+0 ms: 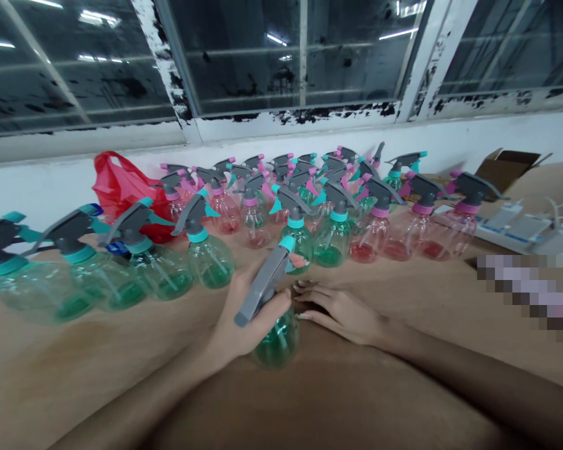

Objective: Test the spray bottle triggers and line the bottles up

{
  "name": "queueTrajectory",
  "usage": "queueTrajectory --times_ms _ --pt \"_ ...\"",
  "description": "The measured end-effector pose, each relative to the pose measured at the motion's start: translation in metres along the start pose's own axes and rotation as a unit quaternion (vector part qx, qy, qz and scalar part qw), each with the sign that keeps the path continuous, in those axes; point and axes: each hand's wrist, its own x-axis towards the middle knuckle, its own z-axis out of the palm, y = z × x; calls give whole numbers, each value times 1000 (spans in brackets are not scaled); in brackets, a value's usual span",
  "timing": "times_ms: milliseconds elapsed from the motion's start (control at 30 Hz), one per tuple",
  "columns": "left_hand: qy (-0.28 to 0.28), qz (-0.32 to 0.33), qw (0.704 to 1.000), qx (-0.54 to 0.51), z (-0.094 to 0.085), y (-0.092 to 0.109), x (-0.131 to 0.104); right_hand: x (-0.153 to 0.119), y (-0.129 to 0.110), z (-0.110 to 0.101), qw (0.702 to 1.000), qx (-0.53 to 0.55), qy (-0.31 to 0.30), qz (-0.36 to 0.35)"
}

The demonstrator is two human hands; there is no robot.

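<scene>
A green spray bottle (278, 342) with a grey trigger head and teal nozzle stands near the front middle of the table. My left hand (256, 306) is wrapped round its neck, just under the head. To the right of the bottle rests my right hand (340, 311), low over the tabletop, its fingers stretched toward the bottle; I cannot tell whether the fingertips touch it. Just behind are another green spray bottle (332, 244) with a teal collar and a pink one (370, 240) with a pink collar.
Several green bottles (211, 259) form a row at the left. More pink and green bottles crowd the back, before the wall. A red plastic bag (122, 187) lies behind the left row. At the right are a power strip (520, 228) and an opened cardboard box (509, 169).
</scene>
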Motion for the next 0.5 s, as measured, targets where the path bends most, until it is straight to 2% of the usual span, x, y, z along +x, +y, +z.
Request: queueTrajectory --times_ms 100,267,500 --pt "-3 26 999 -21 1 1 0 0 0 0 1000 2 3 -1" --pt "-2 9 1000 -12 0 0 2 0 0 0 1000 4 7 -3" --pt "0 19 1000 -10 1 0 1 0 -1 0 1000 0 8 2"
